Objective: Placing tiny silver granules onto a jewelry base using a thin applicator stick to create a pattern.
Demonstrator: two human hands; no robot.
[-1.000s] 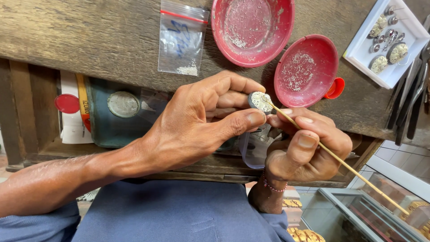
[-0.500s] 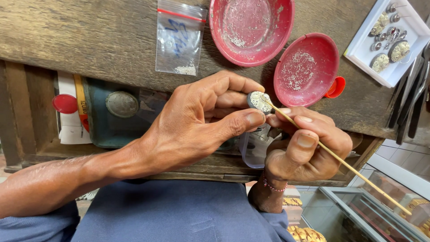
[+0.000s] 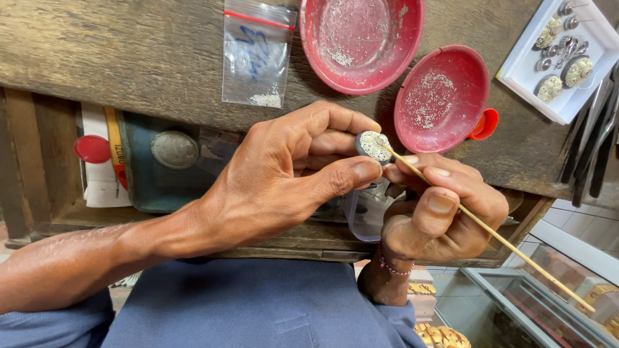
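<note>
A small round stud-covered piece [image 3: 373, 145] sits pinched at its edges between the thumb and fingertips of the left hand [image 3: 284, 177], held up just in front of the worn wooden surface [image 3: 129, 51]. The left grip is closed on the piece, its pale, glittering face turned upward. The tip of a thin wooden stick [image 3: 490, 229] touches that face; the right hand [image 3: 438, 216] has its grip closed around the stick near the tip, thumb and forefinger pressing it, while the long tail slants down to the right.

Just behind the piece lies a small red dish [image 3: 442, 96] dusted with tiny pale grains, and a larger red bowl [image 3: 361, 38] with the same grains overlaps its edge. To the left of the bowl lies a clear zip bag [image 3: 258, 55] holding a little heap of grains. At the far right a white tray [image 3: 548, 67] carries several similar round pieces, with dark metal tools [image 3: 590, 151] beside it. A blue-clad lap [image 3: 251, 303] fills the bottom.
</note>
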